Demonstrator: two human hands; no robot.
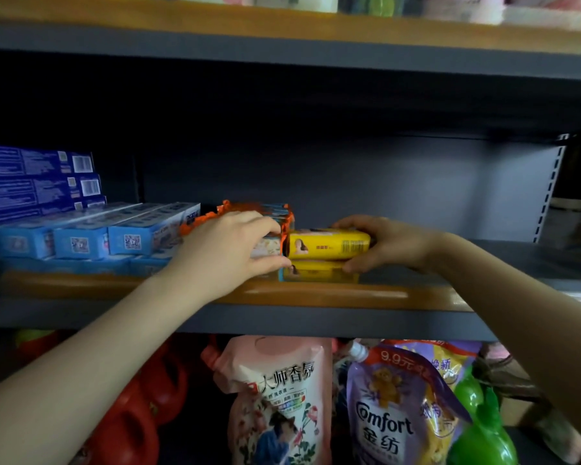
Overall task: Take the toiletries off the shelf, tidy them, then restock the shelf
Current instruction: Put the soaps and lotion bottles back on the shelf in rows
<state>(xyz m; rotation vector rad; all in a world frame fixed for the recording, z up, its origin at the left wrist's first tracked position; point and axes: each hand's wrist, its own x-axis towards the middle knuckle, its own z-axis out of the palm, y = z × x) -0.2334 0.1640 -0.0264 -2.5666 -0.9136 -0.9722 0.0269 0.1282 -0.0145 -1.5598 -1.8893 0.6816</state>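
Item: yellow soap box point(329, 244), oblong, small portrait printed at its left end and a barcode at its right. It lies on top of a second yellow box point(317, 271), at the front of the middle shelf point(316, 293), near its orange edge strip.

Right hand point(388, 245): fingers clasped round the right end of the top yellow box.
Left hand point(227, 250): fingers curled over a pale carton point(265, 246) with orange trim, which touches the yellow box's left end.

Adjacent stock: light blue cartons point(91, 234) in a row to the left; dark blue boxes point(37, 179) stacked behind them. Right half of the shelf bare.

Shelf below: pink refill pouch point(275, 397), purple Comfort pouch point(393, 407), green bottle point(483, 431), red jugs point(141, 407).

Obscured: the left hand covers most of the pale carton; its print is unreadable. Goods on the upper shelf are cut off and blurred.
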